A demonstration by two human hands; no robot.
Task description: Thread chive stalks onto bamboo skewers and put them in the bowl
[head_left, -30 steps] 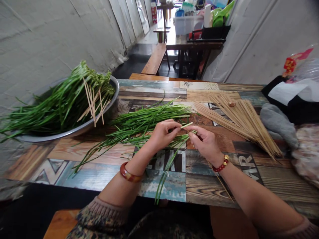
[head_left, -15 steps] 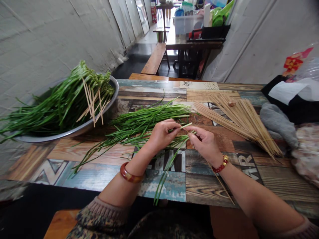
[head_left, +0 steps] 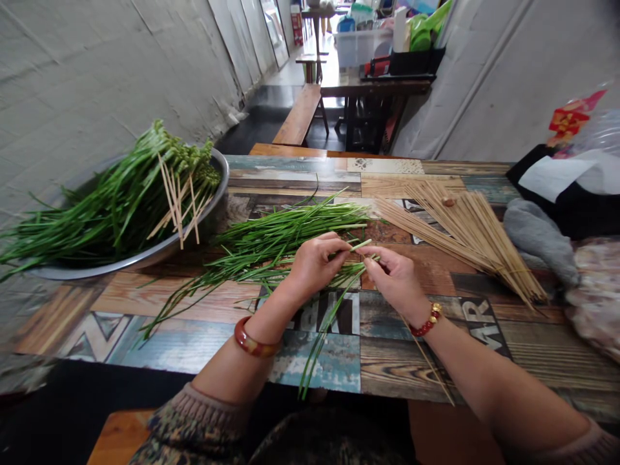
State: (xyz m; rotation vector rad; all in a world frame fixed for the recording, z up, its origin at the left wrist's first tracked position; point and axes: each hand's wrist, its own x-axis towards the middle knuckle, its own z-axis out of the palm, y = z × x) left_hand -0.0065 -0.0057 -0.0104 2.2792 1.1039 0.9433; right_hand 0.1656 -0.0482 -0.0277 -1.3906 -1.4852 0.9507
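Note:
My left hand (head_left: 316,265) pinches the pale end of some garlic chives (head_left: 320,349) between thumb and forefinger. Their green leaves droop over the table's front edge. Close beside it, my right hand (head_left: 398,281) is closed on a thin bamboo skewer (head_left: 427,363), which slants down under the wrist toward the front edge. The skewer's tip is near the pale chive stems, hidden by the fingers; whether it goes through them I cannot tell. Behind my left hand lies a loose pile of garlic chives (head_left: 290,227), white ends to the right.
A metal basin (head_left: 223,184) at left holds skewered chives (head_left: 111,206), with several stick ends jutting out. Bamboo skewers (head_left: 484,236) lie fanned at right, near a grey cloth (head_left: 537,239) and a filled plastic bag (head_left: 598,297). A bench (head_left: 300,116) stands beyond the table.
Almost nothing has moved. Both hands keep their hold on the chives and the skewer, and the view has shifted very slightly.

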